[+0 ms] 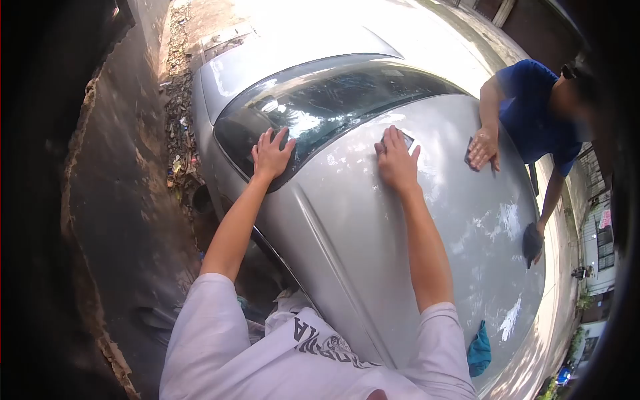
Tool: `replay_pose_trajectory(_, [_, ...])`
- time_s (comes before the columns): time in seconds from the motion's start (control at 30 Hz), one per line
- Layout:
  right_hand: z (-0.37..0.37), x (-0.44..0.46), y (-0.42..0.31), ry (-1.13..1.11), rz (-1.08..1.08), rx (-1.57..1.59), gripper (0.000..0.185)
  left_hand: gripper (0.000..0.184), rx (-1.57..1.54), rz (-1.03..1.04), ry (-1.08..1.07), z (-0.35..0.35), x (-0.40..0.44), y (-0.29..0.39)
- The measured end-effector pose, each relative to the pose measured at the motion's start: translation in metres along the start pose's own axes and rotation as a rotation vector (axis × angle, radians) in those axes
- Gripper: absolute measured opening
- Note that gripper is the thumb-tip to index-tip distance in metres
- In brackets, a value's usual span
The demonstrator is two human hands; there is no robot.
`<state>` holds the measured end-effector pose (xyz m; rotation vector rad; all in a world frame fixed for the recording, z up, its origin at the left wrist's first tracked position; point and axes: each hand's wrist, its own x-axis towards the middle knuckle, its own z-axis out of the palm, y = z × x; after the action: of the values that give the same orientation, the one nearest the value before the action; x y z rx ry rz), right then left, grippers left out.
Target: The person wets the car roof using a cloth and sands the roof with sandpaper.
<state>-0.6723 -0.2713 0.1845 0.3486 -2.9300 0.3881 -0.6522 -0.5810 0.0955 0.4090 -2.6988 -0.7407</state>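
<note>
Silver car (373,253), left hand (271,157) spread on glass (333,100), right hand (399,163) flat over pad (409,141), shirt lettering (308,333) unclear

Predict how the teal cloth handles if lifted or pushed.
The teal cloth looks floppy: soft folds, uneven outline, so it likely sags. Probably light, given its small bunch. Pushed across the smooth car hood, it may slide.

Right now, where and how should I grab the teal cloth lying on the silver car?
I'd pinch the teal cloth by its narrow tip, from above, with your right hand: it tapers away from you into an easy grip, and spreads wider nearer you.
</note>
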Motion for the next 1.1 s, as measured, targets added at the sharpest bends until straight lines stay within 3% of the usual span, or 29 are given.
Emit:
replay_pose_trajectory(0.07, [0.003, 0.011, -0.011, 0.042, 0.121, -0.071, 0.060, 0.059, -0.031, -0.013, -0.031, 0.004, 0.007, 0.005])
replay_pose_trajectory(0.13, [0.033, -0.027, -0.072, 0.048, -0.141, -0.100, 0.059, 0.060, -0.057, -0.047, -0.070, -0.002, 0.009, 0.008])
replay_pose_trajectory(0.3, [0.025, -0.050, -0.082, -0.058, -0.439, 0.019, 0.058, 0.061, -0.075, -0.036, -0.081, -0.001, 0.007, 0.004])
replay_pose_trajectory(0.33, [0.022, -0.019, -0.055, 0.051, -0.287, -0.051, 0.056, 0.060, -0.086, -0.032, -0.066, -0.001, 0.008, 0.005])
replay_pose_trajectory(0.4, [0.000, 0.035, -0.009, -0.027, 0.083, -0.104, 0.056, 0.060, -0.097, -0.042, -0.059, -0.001, 0.007, 0.008])
replay_pose_trajectory(0.47, [0.012, 0.022, -0.035, 0.047, 0.042, -0.140, 0.056, 0.060, -0.085, -0.049, -0.036, 0.001, 0.008, 0.008])
replay_pose_trajectory(0.53, [0.046, -0.041, -0.104, 0.079, -0.281, -0.111, 0.057, 0.059, -0.086, -0.056, -0.035, 0.003, 0.005, 0.005])
replay_pose_trajectory(0.6, [0.047, -0.092, -0.136, -0.123, -0.522, -0.046, 0.057, 0.059, -0.114, -0.028, -0.016, 0.001, 0.008, 0.004])
replay_pose_trajectory(0.7, [0.029, -0.053, -0.078, 0.011, -0.428, 0.002, 0.058, 0.058, -0.118, -0.036, -0.016, 0.003, 0.009, 0.004])
replay_pose_trajectory(0.8, [0.002, 0.013, 0.006, -0.002, 0.089, -0.081, 0.058, 0.058, -0.123, -0.069, -0.001, 0.005, 0.009, 0.007])
replay_pose_trajectory(0.87, [0.002, -0.011, -0.024, -0.042, -0.057, -0.136, 0.058, 0.058, -0.117, -0.050, 0.015, 0.003, 0.009, 0.006])
replay_pose_trajectory(0.93, [0.015, -0.080, -0.084, -0.099, -0.460, -0.088, 0.058, 0.057, -0.079, -0.069, 0.042, 0.009, 0.008, 0.000])
replay_pose_trajectory(1.0, [0.001, -0.122, -0.093, -0.184, -0.584, 0.018, 0.057, 0.058, -0.136, -0.007, 0.081, 0.014, 0.009, -0.005])
replay_pose_trajectory(1.1, [-0.028, -0.167, -0.072, -0.281, -0.593, -0.085, 0.057, 0.058, -0.111, -0.051, 0.054, 0.012, 0.006, 0.001])
